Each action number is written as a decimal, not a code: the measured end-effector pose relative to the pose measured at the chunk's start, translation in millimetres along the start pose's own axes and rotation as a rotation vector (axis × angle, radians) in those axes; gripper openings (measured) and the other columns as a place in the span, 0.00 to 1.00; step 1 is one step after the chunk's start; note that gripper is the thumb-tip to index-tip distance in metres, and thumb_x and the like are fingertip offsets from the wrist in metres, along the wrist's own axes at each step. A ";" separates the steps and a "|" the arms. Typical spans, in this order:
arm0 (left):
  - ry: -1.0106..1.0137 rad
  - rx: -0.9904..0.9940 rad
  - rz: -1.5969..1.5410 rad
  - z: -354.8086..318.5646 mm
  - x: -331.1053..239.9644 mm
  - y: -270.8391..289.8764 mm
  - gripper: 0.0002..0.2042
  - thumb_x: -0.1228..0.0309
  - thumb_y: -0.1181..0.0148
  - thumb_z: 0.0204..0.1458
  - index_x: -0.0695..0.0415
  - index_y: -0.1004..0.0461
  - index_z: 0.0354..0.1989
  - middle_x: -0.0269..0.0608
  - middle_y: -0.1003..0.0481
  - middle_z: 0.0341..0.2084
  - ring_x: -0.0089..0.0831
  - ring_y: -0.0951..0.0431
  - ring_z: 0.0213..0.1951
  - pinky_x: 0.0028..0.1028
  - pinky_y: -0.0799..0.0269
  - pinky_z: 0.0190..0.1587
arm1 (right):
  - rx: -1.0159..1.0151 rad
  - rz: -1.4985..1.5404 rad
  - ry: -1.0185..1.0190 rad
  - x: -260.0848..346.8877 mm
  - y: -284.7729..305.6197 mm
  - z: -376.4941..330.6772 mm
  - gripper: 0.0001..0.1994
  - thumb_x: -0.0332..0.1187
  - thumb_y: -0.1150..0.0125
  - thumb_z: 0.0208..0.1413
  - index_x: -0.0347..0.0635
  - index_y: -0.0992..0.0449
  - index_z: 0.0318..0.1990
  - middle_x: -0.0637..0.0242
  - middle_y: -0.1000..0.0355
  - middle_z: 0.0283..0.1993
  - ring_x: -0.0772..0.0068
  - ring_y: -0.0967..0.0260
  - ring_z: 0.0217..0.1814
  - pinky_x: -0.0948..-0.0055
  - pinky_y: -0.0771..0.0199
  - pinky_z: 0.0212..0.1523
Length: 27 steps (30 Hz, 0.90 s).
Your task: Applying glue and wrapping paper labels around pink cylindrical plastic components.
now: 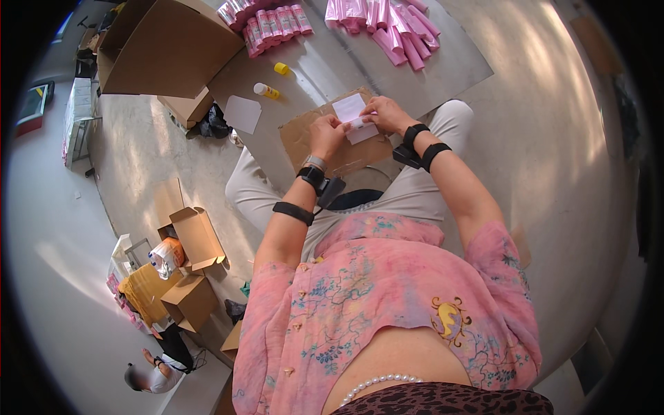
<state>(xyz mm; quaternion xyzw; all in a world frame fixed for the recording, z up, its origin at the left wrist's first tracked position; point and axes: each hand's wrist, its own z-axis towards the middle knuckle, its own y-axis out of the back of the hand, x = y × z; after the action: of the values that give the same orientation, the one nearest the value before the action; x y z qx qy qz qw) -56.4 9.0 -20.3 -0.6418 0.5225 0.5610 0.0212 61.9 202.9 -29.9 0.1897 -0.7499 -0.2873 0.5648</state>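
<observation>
A white sheet of paper [348, 108] lies on a flat piece of brown cardboard [304, 142] in front of me. My left hand [328, 134] pinches the near left side of the paper. My right hand [386, 115] pinches its right side, fingers bent down over it. A narrow pale pinkish band crosses the paper between my fingertips; whether it is a fold or a separate piece, I cannot tell. Left of the cardboard, an uncapped glue stick [266, 90] lies on its side, with its yellow cap [281, 68] apart from it.
White paper pieces [243, 113] rest at the grey table's left edge. Bundles of pink rolls [277, 26] and loose pink rolls [401, 34] are at the far side. A large open carton [166, 52] stands left. Farther off are more boxes [197, 238] and another person [160, 377].
</observation>
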 end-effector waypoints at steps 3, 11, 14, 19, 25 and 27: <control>-0.495 -0.374 0.269 -24.2 -25.6 -19.5 0.11 0.71 0.30 0.48 0.60 0.18 0.40 0.48 0.19 0.41 0.44 0.19 0.46 0.36 0.24 0.50 | -0.027 -0.011 -0.003 -13.1 -2.3 -3.2 0.12 0.35 0.28 0.54 0.41 0.13 0.45 0.52 0.19 0.45 0.49 0.22 0.49 0.58 0.24 0.53; -0.786 -0.282 0.531 -38.0 -15.0 -38.6 0.17 0.79 0.40 0.47 0.62 0.22 0.48 0.46 0.22 0.47 0.45 0.23 0.52 0.39 0.25 0.56 | 0.040 0.090 -0.157 -3.1 -3.2 4.8 0.13 0.35 0.27 0.53 0.40 0.13 0.44 0.53 0.19 0.46 0.50 0.23 0.51 0.60 0.24 0.55; -0.814 -0.315 0.566 -38.0 -10.4 -39.2 0.18 0.78 0.40 0.46 0.64 0.23 0.49 0.46 0.22 0.47 0.45 0.23 0.52 0.39 0.25 0.56 | 0.058 0.128 -0.153 -3.4 0.0 5.7 0.12 0.33 0.29 0.55 0.39 0.14 0.45 0.53 0.19 0.47 0.53 0.22 0.48 0.62 0.23 0.53; -0.865 -0.361 0.569 -30.0 -13.0 -45.3 0.17 0.76 0.40 0.47 0.66 0.23 0.47 0.47 0.23 0.43 0.43 0.22 0.49 0.38 0.24 0.55 | -0.255 0.376 -0.098 -23.8 3.5 -10.4 0.13 0.25 0.38 0.59 0.38 0.19 0.51 0.53 0.20 0.47 0.53 0.21 0.45 0.63 0.21 0.49; -0.838 -0.357 0.602 -25.7 -5.3 -46.3 0.16 0.75 0.40 0.47 0.64 0.23 0.46 0.46 0.24 0.42 0.42 0.22 0.46 0.37 0.24 0.51 | -0.590 0.185 -0.059 18.6 -19.1 -49.3 0.09 0.19 0.45 0.56 0.37 0.22 0.42 0.52 0.23 0.41 0.48 0.24 0.45 0.58 0.23 0.51; -0.846 -0.362 0.599 -23.0 -7.2 -47.8 0.16 0.74 0.40 0.48 0.64 0.23 0.46 0.46 0.23 0.41 0.41 0.22 0.45 0.37 0.25 0.49 | -0.508 0.252 -0.103 23.2 -35.0 -62.8 0.10 0.18 0.45 0.55 0.37 0.23 0.42 0.52 0.24 0.42 0.47 0.25 0.47 0.58 0.24 0.52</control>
<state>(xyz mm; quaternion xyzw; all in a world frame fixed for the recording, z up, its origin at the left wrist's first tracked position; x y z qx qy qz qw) -6.0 21.2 -33.2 -0.1768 0.5234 0.8325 -0.0420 113.8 148.5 -23.0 -0.0674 -0.6994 -0.4026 0.5866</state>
